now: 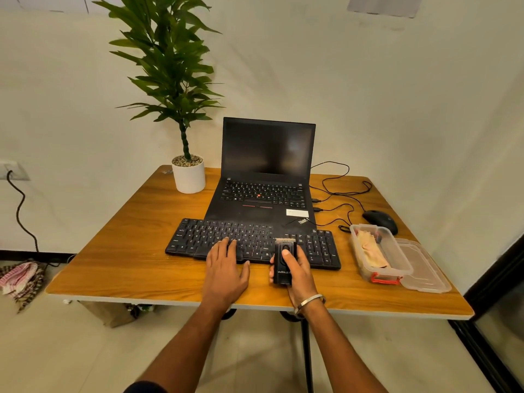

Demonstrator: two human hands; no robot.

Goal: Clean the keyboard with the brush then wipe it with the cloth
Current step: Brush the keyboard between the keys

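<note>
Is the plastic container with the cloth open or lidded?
Open. The container has no lid on; the clear lid lies beside it, and the cloth inside shows uncovered.

The right hand (295, 268) covers most of the brush (285, 260)'s dark body, its print too small to read, and where the bristle tips meet the keyboard (249, 242) can't be made out. The left hand (226, 265) hides the keys under its fingers near the tabletop (127, 251)'s front edge, and every key legend is too small to read. By the right edge, the cloth (371, 251) shows only hazily through the clear container (380, 253)'s wall, the table's legs vanish under the top, and both forearms are cut off by the bottom edge.
</note>
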